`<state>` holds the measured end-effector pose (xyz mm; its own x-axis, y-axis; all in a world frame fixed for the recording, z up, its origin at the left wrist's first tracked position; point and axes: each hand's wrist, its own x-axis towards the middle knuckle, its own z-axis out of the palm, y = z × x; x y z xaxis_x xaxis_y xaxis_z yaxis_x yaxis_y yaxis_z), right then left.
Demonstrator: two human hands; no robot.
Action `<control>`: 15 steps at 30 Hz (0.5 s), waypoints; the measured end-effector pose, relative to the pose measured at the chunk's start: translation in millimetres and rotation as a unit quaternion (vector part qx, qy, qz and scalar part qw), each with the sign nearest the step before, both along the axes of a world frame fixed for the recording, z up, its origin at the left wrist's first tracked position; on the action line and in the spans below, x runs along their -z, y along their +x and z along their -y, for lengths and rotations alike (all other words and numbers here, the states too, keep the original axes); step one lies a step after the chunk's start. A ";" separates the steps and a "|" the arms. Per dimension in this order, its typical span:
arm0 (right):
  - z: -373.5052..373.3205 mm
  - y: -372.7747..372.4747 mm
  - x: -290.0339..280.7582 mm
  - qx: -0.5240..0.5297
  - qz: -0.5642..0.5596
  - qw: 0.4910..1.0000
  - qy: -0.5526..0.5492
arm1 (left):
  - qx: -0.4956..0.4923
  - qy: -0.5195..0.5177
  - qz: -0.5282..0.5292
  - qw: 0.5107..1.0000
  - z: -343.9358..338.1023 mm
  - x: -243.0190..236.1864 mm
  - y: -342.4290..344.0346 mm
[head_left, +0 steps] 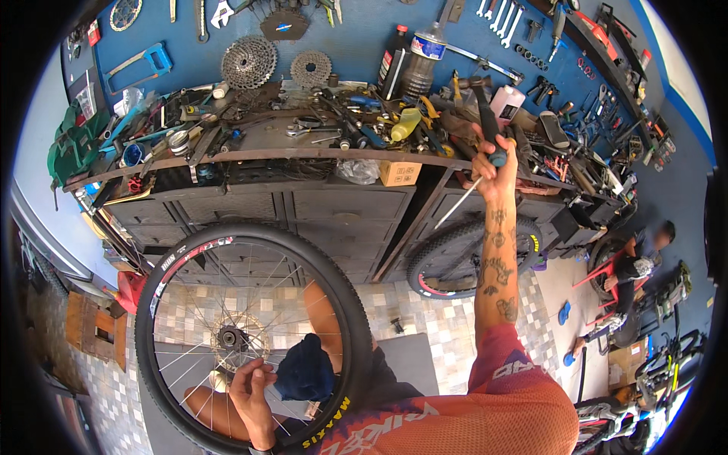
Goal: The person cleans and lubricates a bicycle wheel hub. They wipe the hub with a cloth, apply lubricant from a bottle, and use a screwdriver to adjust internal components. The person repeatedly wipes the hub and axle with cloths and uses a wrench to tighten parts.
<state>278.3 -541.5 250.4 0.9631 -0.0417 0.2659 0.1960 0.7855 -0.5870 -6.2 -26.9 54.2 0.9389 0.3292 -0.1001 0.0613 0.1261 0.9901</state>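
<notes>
Wheel (pixel 230 338) is in front of the person, toward the left, below the workbench (pixel 265 155); legs show through it, support points can't be made out

Handling guess: light for its size, but bulky and keen to roll or swing. Tyre (pixel 353 299) should be grippy rubber, a bit springy, so best hold is tyre and rim together, on opposite sides. Spokes (pixel 182 353) are stiff along their length but likely bend if pushed sideways; don't lift by them. Disc rotor (pixel 254 327) looks thin, probably easy to warp or grease up, so palms off. Hub end is a fair spot to steady it

Left hand (pixel 250 390): half curled, thumb and fingertips near each other, by the spokes just below the hub. Can't tell if it pinches anything or touches a spoke. Dark blue cloth (pixel 305 370) sits beside it

Right hand (pixel 497 167): arm stretched out to the bench, fingers wrapped on a dark-handled tool (pixel 486 110); thin pale rod (pixel 457 204) sticks out below the same fist, seems held too
</notes>
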 end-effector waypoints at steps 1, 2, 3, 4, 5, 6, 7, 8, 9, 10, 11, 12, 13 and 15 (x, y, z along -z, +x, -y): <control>-13.5 -11.6 -2.7 0.059 0.001 0.996 -0.066 | 0.019 0.008 0.011 1.000 3.6 -11.6 7.3; -29.0 -26.3 -2.3 0.102 0.023 0.980 -0.171 | 0.038 0.016 0.020 0.999 8.5 -26.2 16.4; -47.2 -42.3 1.2 0.166 0.027 0.951 -0.258 | 0.072 0.040 0.010 0.997 14.3 -43.2 29.1; -67.0 -59.4 7.7 0.188 0.043 0.927 -0.321 | 0.098 0.028 0.016 0.995 25.0 -60.8 45.2; -87.0 -77.1 15.8 0.211 0.058 0.898 -0.381 | 0.141 0.039 0.048 0.988 35.6 -79.9 61.2; -107.3 -94.8 26.2 0.193 0.084 0.885 -0.416 | 0.165 0.056 0.101 0.980 48.5 -98.3 78.0; -130.2 -115.7 41.3 0.167 0.076 0.892 -0.414 | 0.181 0.025 0.151 0.971 62.8 -114.6 96.0; -153.8 -136.3 57.1 0.140 0.060 0.891 -0.427 | 0.193 -0.021 0.197 0.961 76.6 -128.3 112.4; -176.0 -152.5 72.6 0.072 0.086 0.894 -0.434 | 0.177 -0.089 0.225 0.954 88.6 -138.6 125.2; -195.0 -166.9 87.2 0.014 0.106 0.883 -0.458 | 0.169 -0.144 0.253 0.942 90.8 -144.6 130.1; -212.6 -180.1 102.1 -0.035 0.143 0.849 -0.508 | 0.135 -0.176 0.237 0.946 92.8 -146.3 134.8; -227.8 -192.7 115.4 -0.067 0.195 0.807 -0.553 | 0.123 -0.205 0.263 0.935 84.3 -144.9 134.6; -238.5 -198.4 127.3 -0.153 0.143 0.806 -0.554 | 0.031 -0.191 0.185 0.963 61.1 -139.6 131.3; -248.7 -185.8 145.5 -0.114 0.117 0.841 -0.516 | -0.084 -0.193 0.111 0.971 -2.8 -123.1 106.8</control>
<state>92.5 -292.8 104.9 0.8312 0.5062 0.2301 0.3143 -0.0864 -0.9454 100.6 -24.2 177.3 0.8875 0.4583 -0.0475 -0.2024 0.4804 0.8533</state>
